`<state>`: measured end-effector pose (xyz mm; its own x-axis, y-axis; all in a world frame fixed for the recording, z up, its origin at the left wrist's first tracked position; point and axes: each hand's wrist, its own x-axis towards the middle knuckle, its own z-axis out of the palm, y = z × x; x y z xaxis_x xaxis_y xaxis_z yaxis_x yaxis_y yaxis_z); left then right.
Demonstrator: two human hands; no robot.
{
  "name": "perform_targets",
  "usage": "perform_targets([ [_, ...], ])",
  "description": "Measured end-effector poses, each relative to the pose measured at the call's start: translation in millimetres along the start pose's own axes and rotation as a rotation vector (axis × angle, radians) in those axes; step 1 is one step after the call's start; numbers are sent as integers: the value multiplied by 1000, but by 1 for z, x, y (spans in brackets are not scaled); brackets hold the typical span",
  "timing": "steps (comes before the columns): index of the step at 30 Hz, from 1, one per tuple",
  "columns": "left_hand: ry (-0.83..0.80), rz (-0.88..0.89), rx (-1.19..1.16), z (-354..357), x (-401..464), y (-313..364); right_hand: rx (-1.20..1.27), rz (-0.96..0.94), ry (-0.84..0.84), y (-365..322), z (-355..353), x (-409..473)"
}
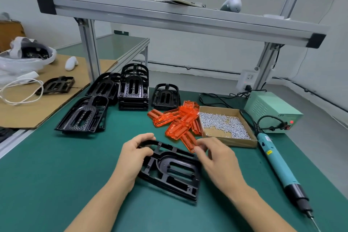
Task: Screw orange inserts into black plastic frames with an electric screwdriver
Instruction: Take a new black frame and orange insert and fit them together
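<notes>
The black frame [170, 170] lies on the green mat [56, 184] near the front edge, between the two hands; at far left a sheet of cardboard [37, 111] carries one dark frame [55, 85], a white bag [22, 62] and a looped white cord [20, 90]; right of it, stacks of black frames [116, 98] stand behind the work, well apart from it. The left hand [134, 158] grips the frame's rounded end, fingers curled over its rim; the frame's long axis runs from that end, far left, toward its squared end, near right. A heap of orange inserts [180, 122] lies just beyond; the right hand [216, 162] pinches one insert [189, 142] at the frame's far edge, though blur hides the fingertips. Touching the heap, a shallow cardboard tray [244, 142] holds loose silver screws [222, 123]; the teal electric screwdriver [276, 164] lies on the mat at right, tip toward the viewer, its cable running to a pale green power box [273, 111].
</notes>
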<state>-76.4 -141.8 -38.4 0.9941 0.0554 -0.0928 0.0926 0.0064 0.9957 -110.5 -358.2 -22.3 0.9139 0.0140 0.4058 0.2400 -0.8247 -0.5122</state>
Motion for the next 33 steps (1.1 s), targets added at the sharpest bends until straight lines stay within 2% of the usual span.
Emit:
perform_targets([
  [4,13,66,179,7,-10,-2,-187,292,-122,6,5,29],
  [8,35,81,207,7,-12,-2,-269,374,-240,1,15,44],
  [12,42,80,204,8,-14,-2,-277,410,-216,-3,15,48],
  [15,54,108,209,9,-15,0,-174,442,-223,0,10,49],
  [19,110,236,275,8,-14,4,159,488,-247,10,-1,47],
  [24,152,415,296,18,-14,17,253,270,-76,12,-15,32],
  [26,87,395,216,27,-14,25,199,126,51,10,-14,20],
  [30,-125,271,27,40,-17,36,-73,-250,314,4,-11,1],
  [33,-274,225,-111,42,-23,35,-218,-433,422,6,-10,-6],
])
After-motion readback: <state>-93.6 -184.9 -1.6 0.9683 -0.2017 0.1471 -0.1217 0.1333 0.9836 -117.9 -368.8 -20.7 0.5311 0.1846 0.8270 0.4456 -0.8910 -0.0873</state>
